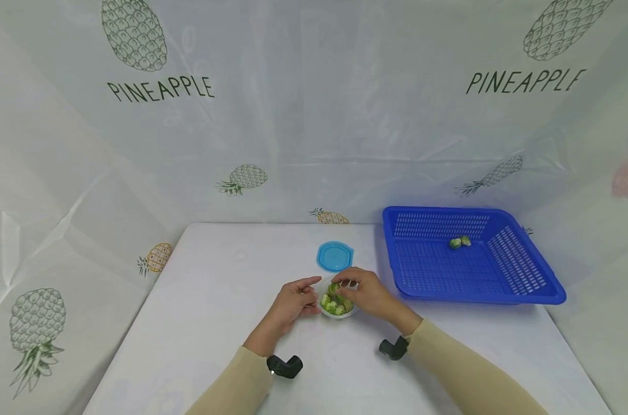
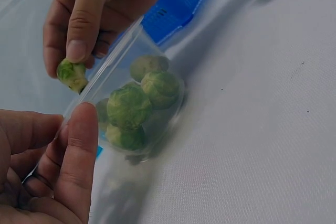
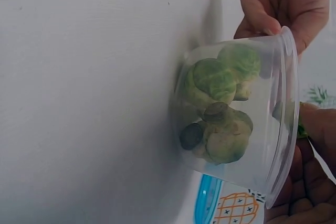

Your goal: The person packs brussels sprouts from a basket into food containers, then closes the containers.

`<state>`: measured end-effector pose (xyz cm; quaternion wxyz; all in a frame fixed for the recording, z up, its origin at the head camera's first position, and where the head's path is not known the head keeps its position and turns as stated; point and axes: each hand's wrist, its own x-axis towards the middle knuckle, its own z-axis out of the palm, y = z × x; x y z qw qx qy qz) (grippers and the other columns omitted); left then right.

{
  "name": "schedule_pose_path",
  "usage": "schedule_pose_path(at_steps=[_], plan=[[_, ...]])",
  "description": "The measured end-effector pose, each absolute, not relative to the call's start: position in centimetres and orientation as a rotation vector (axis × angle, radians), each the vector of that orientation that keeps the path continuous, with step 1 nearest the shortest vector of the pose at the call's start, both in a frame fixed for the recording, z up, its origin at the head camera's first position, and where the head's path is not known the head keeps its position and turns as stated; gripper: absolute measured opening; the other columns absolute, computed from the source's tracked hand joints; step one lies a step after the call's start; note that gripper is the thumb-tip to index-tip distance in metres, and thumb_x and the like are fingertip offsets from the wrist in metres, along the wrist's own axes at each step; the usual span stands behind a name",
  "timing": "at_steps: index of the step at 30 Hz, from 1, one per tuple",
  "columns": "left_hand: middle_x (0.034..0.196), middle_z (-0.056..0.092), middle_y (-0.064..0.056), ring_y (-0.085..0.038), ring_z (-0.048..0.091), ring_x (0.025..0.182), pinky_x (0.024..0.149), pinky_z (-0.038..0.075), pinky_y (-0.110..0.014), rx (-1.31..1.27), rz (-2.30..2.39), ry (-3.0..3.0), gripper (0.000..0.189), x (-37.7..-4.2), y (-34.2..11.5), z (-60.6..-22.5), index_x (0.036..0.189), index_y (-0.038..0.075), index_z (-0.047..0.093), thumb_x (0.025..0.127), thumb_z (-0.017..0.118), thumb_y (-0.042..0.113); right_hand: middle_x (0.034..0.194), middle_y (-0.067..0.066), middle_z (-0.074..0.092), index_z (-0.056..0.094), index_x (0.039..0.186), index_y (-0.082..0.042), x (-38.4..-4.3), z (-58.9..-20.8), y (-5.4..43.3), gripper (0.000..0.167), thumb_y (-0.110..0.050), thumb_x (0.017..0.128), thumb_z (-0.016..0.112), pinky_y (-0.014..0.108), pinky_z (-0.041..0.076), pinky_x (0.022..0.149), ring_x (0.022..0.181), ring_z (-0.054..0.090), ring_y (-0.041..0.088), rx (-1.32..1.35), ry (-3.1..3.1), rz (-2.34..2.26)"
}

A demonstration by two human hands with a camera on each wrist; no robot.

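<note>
A clear plastic tub (image 1: 340,316) stands on the white table with several green Brussels sprouts (image 2: 129,107) inside. My left hand (image 1: 295,301) holds its left side, thumb and fingers at the rim. From the right, my right hand (image 1: 370,295) reaches over the opening. It pinches one small Brussels sprout (image 2: 70,73) between thumb and fingers, right at the rim in the left wrist view. Through the tub's clear wall, the right wrist view shows the sprouts piled at the bottom.
Just behind the tub lies a blue round lid (image 1: 335,257) with a tab. At the back right sits a blue perforated basket (image 1: 480,297) with two sprouts (image 1: 455,243) in it. Pineapple-printed sheeting (image 1: 314,115) hangs behind the table.
</note>
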<state>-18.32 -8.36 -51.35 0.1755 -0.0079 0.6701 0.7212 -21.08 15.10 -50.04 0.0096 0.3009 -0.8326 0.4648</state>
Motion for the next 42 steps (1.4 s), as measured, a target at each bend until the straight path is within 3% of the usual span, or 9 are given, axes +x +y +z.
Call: schedule_pose_path(at_steps=[17,31,42], plan=[[0.097,0.056,-0.004,-0.01,0.064,0.074,0.073,0.065,-0.026,-0.025,2.052,1.884,0.052,-17.98,-8.26,-51.0,0.152,-0.002,0.053,0.099,0.056,-0.005,0.107,-0.002,0.075,0.08,0.107,-0.013,-21.05,-50.11,14.9,0.015,-0.007,0.093,0.078,0.033,0.056,0.085,0.096,0.066,0.014,0.916,-2.661,1.326],[0.1,0.057,-0.007,-0.011,0.065,0.074,0.073,0.065,-0.025,-0.03,2.045,1.893,0.052,-18.03,-8.34,-51.02,0.152,-0.001,0.054,0.1,0.057,-0.002,0.109,0.001,0.074,0.078,0.117,-0.007,-21.08,-49.94,15.09,0.023,-0.008,0.094,0.078,0.033,0.056,0.087,0.096,0.063,0.012,0.777,-2.652,1.528],[0.1,0.057,-0.007,-0.011,0.064,0.074,0.072,0.064,-0.025,-0.03,2.057,1.889,0.052,-17.95,-8.24,-50.98,0.152,-0.002,0.053,0.099,0.056,-0.003,0.115,0.018,0.072,0.077,0.118,-0.01,-21.08,-49.58,15.48,0.023,-0.011,0.095,0.077,0.034,0.057,0.086,0.099,0.063,0.016,0.799,-2.59,1.669]])
